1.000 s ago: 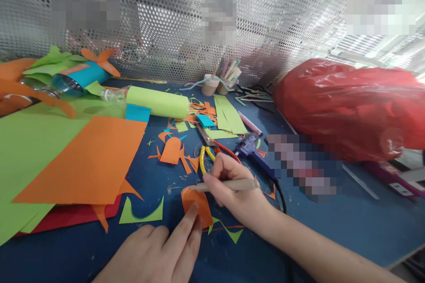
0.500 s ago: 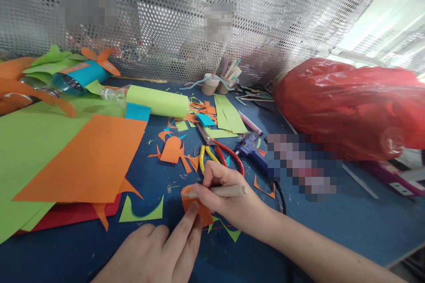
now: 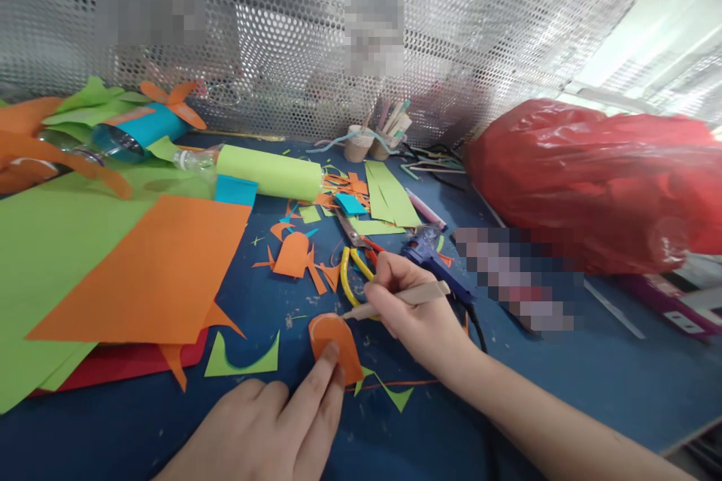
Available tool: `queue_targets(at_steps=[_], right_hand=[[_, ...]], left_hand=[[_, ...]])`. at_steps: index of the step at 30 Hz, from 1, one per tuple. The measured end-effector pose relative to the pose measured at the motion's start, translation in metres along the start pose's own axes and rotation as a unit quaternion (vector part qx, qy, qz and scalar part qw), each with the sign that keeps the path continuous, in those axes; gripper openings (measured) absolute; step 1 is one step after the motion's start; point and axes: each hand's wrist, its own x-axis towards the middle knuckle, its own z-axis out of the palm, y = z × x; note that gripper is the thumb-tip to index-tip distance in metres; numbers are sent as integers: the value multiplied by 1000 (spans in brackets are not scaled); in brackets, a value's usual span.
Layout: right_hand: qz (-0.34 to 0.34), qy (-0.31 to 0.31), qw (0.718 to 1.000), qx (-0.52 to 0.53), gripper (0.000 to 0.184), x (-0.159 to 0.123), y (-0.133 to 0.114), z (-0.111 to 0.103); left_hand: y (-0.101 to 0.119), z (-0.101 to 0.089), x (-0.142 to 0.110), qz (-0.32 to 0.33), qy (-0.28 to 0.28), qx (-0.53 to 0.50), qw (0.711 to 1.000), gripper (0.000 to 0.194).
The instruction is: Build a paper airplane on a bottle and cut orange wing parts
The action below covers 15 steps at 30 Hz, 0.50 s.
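Observation:
My right hand grips a pale grey marker pen, its tip at the upper right edge of a small orange paper piece. A light curved line shows along the rounded top of that piece. With fingers stretched out, my left hand presses the piece flat against the blue table. Just behind my right hand lie scissors with red and yellow handles, partly covered by it. Another round-topped orange piece rests farther back. Left of the held piece is a green cutout.
Large orange and green sheets cover the left. A green-wrapped bottle lies behind them. A blue glue gun with a cord is on the right, before a big red plastic bag. Two cups stand by the perforated metal wall.
My right hand has moved right and slightly up with the marker pen, its tip passing from the paper piece's upper left to its upper right. My left hand stays in place.

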Motion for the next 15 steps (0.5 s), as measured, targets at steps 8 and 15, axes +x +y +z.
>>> queue_targets(at_steps=[8,15], right_hand=[[-7,-3,999,-39,24,3,3,2],[-1,-14,999,-34,22,3,0,2]], left_hand=[[0,-2,1,11,-10,0,1000,38],[-1,-1,1,15,-8,-1,1000,38]])
